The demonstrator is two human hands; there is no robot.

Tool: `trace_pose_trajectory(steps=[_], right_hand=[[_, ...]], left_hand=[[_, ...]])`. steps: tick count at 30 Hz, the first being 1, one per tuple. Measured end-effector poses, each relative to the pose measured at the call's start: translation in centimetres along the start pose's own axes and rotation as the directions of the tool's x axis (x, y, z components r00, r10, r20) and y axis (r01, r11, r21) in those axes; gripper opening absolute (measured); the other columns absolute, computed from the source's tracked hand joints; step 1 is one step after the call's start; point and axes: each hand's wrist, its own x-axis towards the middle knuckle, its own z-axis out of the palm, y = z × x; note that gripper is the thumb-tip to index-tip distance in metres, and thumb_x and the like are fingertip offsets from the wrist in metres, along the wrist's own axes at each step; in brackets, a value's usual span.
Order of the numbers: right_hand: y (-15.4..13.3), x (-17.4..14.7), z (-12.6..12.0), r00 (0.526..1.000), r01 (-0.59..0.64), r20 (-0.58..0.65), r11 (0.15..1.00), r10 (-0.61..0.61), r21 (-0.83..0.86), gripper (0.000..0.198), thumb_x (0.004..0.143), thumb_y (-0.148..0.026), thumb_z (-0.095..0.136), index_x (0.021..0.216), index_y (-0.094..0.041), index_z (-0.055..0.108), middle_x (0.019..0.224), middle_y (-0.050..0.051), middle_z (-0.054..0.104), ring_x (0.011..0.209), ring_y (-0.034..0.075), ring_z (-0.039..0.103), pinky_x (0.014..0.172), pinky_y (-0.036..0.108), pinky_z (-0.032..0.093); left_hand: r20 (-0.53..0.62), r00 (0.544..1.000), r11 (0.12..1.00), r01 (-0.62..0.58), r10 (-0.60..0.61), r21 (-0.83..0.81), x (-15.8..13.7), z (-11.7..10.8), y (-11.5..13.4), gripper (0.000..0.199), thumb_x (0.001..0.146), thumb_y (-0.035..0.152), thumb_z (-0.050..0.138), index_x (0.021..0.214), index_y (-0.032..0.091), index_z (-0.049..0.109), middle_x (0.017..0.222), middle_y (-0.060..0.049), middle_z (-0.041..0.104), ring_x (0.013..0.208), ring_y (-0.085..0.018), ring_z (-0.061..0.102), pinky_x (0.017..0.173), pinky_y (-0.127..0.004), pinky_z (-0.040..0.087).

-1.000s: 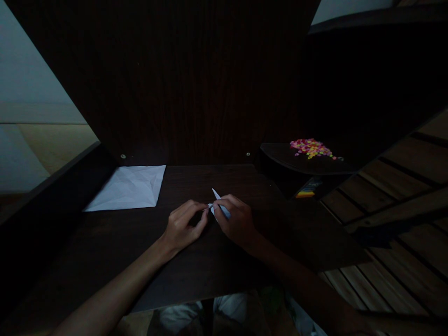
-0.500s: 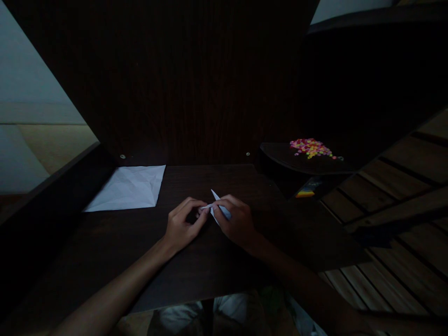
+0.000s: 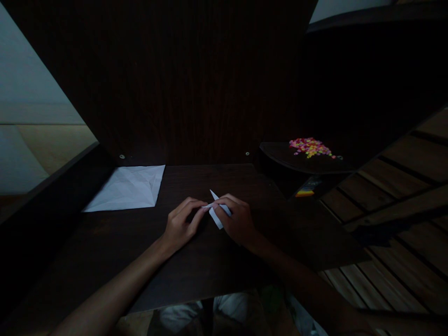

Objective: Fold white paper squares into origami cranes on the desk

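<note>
A small folded piece of white paper is held between my two hands, low over the dark wooden desk. My left hand pinches a narrow tip of it between thumb and fingers. From the other side my right hand grips its middle, thumb below and fingers above. One sharp point sticks up past my right fingers, and a wider flap hangs below. My right hand covers part of the folds.
A creased white sheet of paper lies flat at the desk's back left, by the side panel. To the right, a pile of small colourful pieces sits on a raised curved shelf. A dark back panel rises behind.
The folded paper has turned slightly, and more of its lower flap shows below my right hand. Both hands stay in nearly the same place, still pinching it.
</note>
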Motion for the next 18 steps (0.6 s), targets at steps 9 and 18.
trace_pose_trajectory(steps=[9, 18], right_hand=[[-0.27, 0.08, -0.16, 0.999, -0.017, 0.029, 0.999, 0.016, 0.034, 0.014, 0.084, -0.017, 0.054, 0.078, -0.019, 0.067, 0.074, 0.002, 0.066, 0.069, 0.014, 0.063, 0.067, 0.025, 0.048], [-0.15, -0.19, -0.09, 0.999, 0.022, 0.035, 0.999, -0.024, 0.040, 0.013, 0.084, -0.020, 0.055, 0.078, -0.018, 0.065, 0.074, 0.003, 0.065, 0.069, 0.015, 0.062, 0.066, 0.026, 0.048]], left_hand=[[0.001, 0.998, 0.998, 0.061, -0.061, 0.020, 0.33, -0.21, 0.57, 0.006, 0.085, 0.015, 0.059, 0.089, 0.016, 0.062, 0.079, -0.004, 0.066, 0.072, -0.015, 0.062, 0.067, -0.027, 0.051], [-0.001, 1.000, 1.000, -0.008, 0.008, 0.005, 0.15, -0.18, 0.32, 0.009, 0.083, 0.011, 0.061, 0.091, 0.016, 0.061, 0.079, -0.004, 0.065, 0.072, -0.014, 0.061, 0.065, -0.026, 0.051]])
